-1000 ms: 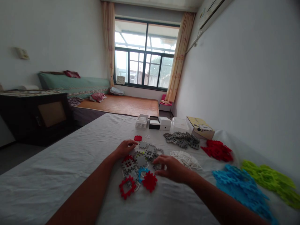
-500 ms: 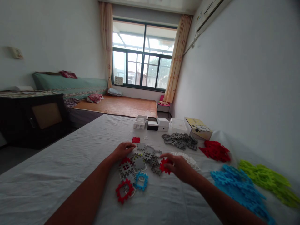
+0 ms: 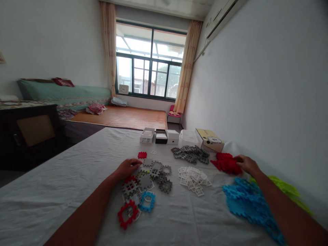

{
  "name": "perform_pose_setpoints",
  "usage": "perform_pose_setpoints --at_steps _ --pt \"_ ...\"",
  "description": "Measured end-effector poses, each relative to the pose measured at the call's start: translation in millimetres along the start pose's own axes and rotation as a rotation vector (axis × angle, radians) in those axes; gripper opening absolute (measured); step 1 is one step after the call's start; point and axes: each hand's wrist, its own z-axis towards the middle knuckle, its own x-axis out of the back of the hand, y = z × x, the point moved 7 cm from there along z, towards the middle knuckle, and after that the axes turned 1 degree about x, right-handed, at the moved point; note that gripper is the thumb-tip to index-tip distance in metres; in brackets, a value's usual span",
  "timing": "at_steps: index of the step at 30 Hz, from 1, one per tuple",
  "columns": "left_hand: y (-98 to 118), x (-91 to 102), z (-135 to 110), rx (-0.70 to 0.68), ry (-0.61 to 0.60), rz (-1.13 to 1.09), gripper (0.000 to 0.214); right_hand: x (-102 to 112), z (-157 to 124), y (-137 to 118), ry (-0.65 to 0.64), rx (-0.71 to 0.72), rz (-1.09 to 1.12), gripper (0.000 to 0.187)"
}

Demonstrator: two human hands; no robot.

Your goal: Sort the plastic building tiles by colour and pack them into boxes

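Observation:
My left hand (image 3: 129, 167) rests at the left edge of a mixed heap, fingers curled together close to a grey toothed tile (image 3: 148, 162); what is in them, if anything, is hidden. The heap also holds dark grey tiles (image 3: 165, 186), a blue frame tile (image 3: 148, 201) and a red frame tile (image 3: 128, 214). On the right, my right hand (image 3: 248, 165) reaches to the pile of red toothed tiles (image 3: 227, 164), thumb and fingers closed on a red tile at its edge. A single red tile (image 3: 142, 155) lies beyond my left hand.
White lattice tiles (image 3: 194, 179) lie mid-table, with grey tiles (image 3: 191, 154) behind. Blue tiles (image 3: 246, 201) and lime-green tiles (image 3: 287, 189) lie under or beside my right forearm. Small boxes (image 3: 147, 135), a clear tub (image 3: 188, 138) and a yellow box (image 3: 210, 140) line the back.
My right hand has moved right, from beside the mixed heap to the red pile, carrying a red tile. White lattice tiles are now uncovered. My left hand stays by the heap; the view has turned slightly right.

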Motion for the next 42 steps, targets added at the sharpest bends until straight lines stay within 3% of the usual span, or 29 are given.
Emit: perform_pose_setpoints --at_steps 3,5,7,9,13,16,20,24,27,29,34,38,42 --pt "-2 -0.2 0 -0.013 0.003 0.001 0.036 1 -3 -9 0.046 0.021 -0.123 0.025" --pt "-2 -0.4 0 -0.016 0.012 -0.002 0.034 6 -6 -36 0.153 0.072 -0.185 0.027" --pt "-3 -1.0 0 -0.023 0.022 0.001 0.033 1 -12 -84 0.189 0.200 -0.152 0.028" --pt "-3 -1.7 -1 -0.027 0.034 0.012 0.032 -14 -26 -148 0.143 0.365 -0.041 0.027" --pt "-7 0.5 -1 0.004 0.102 0.050 0.030 -60 -78 -293 -0.128 0.702 0.177 0.027" --pt "-13 5.9 -2 0.054 0.187 0.065 0.028 -91 -112 -380 -0.242 0.851 0.217 0.026" --pt "-25 13.2 -2 0.125 0.283 0.054 0.028 -133 -128 -459 -0.345 0.897 0.194 0.031" --pt "-37 18.2 -2 0.169 0.348 0.046 0.029 -173 -128 -502 -0.393 0.860 0.135 0.036" --pt "-40 18.8 -2 0.177 0.356 0.044 0.030 -189 -129 -515 -0.409 0.843 0.099 0.036" --pt "-38 18.6 -2 0.171 0.348 0.052 0.030 -188 -129 -519 -0.411 0.840 0.081 0.035" --pt "-31 19.0 -2 0.164 0.320 0.052 0.030 -146 -120 -502 -0.301 0.781 0.065 0.041" --pt "-30 18.2 -2 0.179 0.278 0.066 0.032 -109 -103 -439 -0.274 0.648 0.027 0.045" --pt "-30 16.0 1 0.174 0.230 0.140 0.033 -70 -61 -322 -0.204 0.471 -0.042 0.047"
